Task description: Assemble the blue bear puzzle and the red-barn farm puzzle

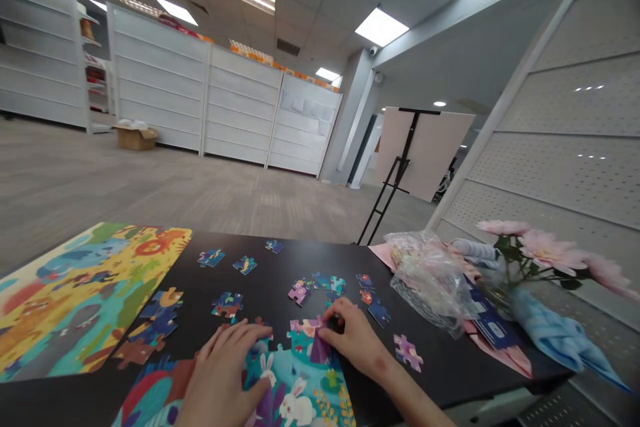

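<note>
A partly joined jigsaw (300, 394) with white rabbits lies at the near edge of the black table (280, 267). My left hand (220, 374) rests flat on its left part, fingers stretched out. My right hand (353, 337) pinches a purple puzzle piece (319, 348) at the jigsaw's upper right edge. Several loose pieces (325, 287) lie scattered just beyond my hands.
A colourful picture sheet (75, 294) covers the table's left end. At the right are a clear plastic bag (430, 274), a puzzle box, pink flowers (540, 247) and a blue cloth (560, 337). An easel (400, 167) and white shelving stand behind on the open floor.
</note>
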`<action>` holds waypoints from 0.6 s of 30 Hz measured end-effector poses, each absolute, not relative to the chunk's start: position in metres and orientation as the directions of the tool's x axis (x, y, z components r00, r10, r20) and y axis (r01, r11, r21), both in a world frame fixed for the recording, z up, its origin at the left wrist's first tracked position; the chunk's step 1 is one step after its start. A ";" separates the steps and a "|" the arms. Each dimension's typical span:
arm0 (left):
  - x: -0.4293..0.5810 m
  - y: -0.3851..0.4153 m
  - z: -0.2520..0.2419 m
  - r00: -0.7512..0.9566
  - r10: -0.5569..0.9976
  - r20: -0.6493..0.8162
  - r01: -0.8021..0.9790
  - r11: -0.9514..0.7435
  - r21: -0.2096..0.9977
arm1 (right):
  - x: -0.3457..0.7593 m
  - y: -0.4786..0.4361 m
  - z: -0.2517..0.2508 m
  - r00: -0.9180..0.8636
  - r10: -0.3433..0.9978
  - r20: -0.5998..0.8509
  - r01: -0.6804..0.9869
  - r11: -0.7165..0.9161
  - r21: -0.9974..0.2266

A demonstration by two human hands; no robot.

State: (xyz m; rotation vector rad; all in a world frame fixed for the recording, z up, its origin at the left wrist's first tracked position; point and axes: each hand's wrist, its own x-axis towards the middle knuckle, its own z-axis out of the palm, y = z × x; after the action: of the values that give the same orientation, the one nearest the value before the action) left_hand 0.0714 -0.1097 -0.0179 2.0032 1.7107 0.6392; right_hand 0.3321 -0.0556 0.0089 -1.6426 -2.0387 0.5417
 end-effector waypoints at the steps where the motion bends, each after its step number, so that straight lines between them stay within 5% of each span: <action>1: 0.071 -0.109 -0.018 0.133 0.989 0.066 0.792 -0.146 0.592 | 0.332 -0.055 0.010 -0.192 0.977 0.094 0.799 0.211 -0.562; 10: 0.076 -0.112 -0.015 0.112 0.987 0.112 0.824 -0.155 0.545 | 0.333 -0.056 0.005 -0.233 0.964 0.128 0.764 0.262 -0.589; 15: 0.082 -0.116 -0.010 0.078 0.986 0.145 0.841 -0.143 0.522 | 0.359 -0.084 -0.001 0.052 0.909 0.414 0.707 0.260 -0.658; 18: 0.090 -0.116 -0.007 0.087 0.987 0.134 0.845 -0.145 0.515 | 0.415 -0.105 -0.008 0.134 0.874 0.467 0.759 0.212 -0.615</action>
State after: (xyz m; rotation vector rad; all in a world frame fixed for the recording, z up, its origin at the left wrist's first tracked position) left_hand 0.0896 -0.1162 -0.0075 2.0650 1.8201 0.6583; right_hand 0.4152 -0.1047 -0.0078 -1.5627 -1.6390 0.1702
